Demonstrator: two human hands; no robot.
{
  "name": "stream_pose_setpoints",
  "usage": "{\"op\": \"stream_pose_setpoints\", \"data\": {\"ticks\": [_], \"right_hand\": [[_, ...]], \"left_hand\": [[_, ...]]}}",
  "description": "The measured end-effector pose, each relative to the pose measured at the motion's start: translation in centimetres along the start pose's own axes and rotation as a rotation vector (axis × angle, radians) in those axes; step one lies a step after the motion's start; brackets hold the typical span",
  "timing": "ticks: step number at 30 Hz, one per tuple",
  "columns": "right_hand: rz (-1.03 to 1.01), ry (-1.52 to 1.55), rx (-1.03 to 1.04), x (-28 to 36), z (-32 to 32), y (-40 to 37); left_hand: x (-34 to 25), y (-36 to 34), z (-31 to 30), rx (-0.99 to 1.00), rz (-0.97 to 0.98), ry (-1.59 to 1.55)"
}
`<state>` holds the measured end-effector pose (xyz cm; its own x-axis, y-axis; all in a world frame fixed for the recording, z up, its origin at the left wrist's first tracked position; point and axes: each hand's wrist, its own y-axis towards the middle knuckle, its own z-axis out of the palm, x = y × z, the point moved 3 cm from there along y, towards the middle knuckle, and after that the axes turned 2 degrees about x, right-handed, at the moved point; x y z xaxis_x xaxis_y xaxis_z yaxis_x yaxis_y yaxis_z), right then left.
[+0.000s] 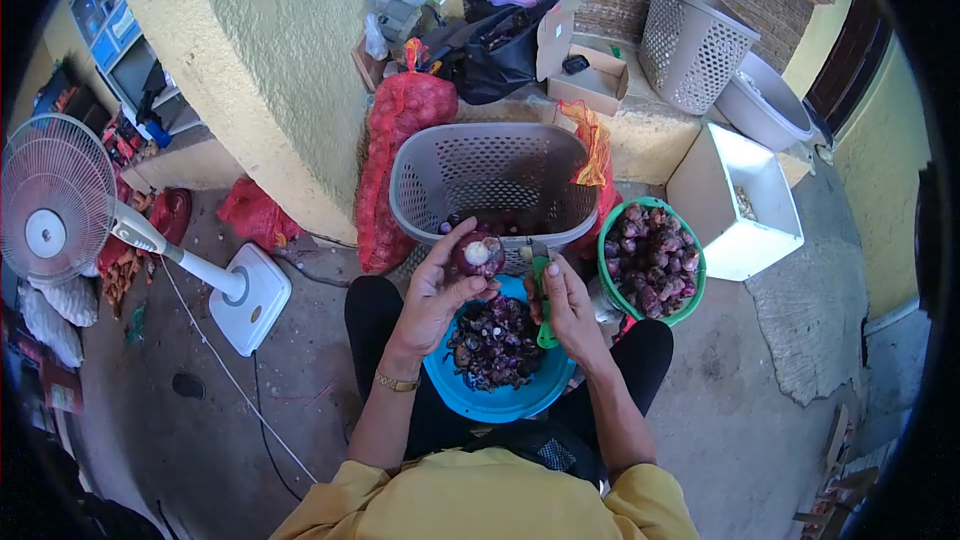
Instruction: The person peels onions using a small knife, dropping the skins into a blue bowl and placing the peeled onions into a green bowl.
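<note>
My left fingers (443,252) are grasping an onion (478,254) over the bowl (462,397), which is catching skins (495,342). My right fingers (556,272) are clenching a knife (541,276) beside it.

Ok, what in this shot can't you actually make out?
Head view:
- Blade of the knife: mostly hidden by the right hand; little more than the green handle shows.
- Far side of the onion: covered by the left hand.
- Inside of the grey basket: largely hidden by its near wall and the onion.
- Bits in the white box: too small to identify.
</note>
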<state>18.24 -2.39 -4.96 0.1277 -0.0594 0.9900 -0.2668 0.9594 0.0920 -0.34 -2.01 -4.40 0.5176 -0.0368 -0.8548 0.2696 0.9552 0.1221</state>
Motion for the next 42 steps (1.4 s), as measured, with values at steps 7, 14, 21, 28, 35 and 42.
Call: {"op": "stream_pose_setpoints", "data": {"ticks": [7, 14, 21, 28, 35, 42], "right_hand": [[0.014, -0.042, -0.022, 0.6, -1.4, -0.5], [-0.114, -0.135, -0.013, 1.2, -1.7, -0.4], [-0.235, -0.313, -0.024, 3.1, -3.1, 0.0], [-0.299, -0.48, 0.063, 5.5, -3.6, 0.7], [-0.271, -0.553, 0.135, 6.0, -3.6, 3.0], [-0.281, -0.639, 0.178, 5.3, -3.6, 5.9]], "left_hand": [[1.0, 0.8, 0.3, 0.012, 0.051, -0.004], [1.2, 1.2, 1.2, 0.07, 0.026, -0.036], [0.9, 1.0, 1.8, 0.121, 0.069, -0.032], [1.2, 1.7, 2.3, 0.175, 0.063, -0.068], [2.1, 2.5, 2.1, 0.156, 0.097, -0.106], [2.3, 4.8, 0.0, 0.216, 0.047, -0.113]]}}
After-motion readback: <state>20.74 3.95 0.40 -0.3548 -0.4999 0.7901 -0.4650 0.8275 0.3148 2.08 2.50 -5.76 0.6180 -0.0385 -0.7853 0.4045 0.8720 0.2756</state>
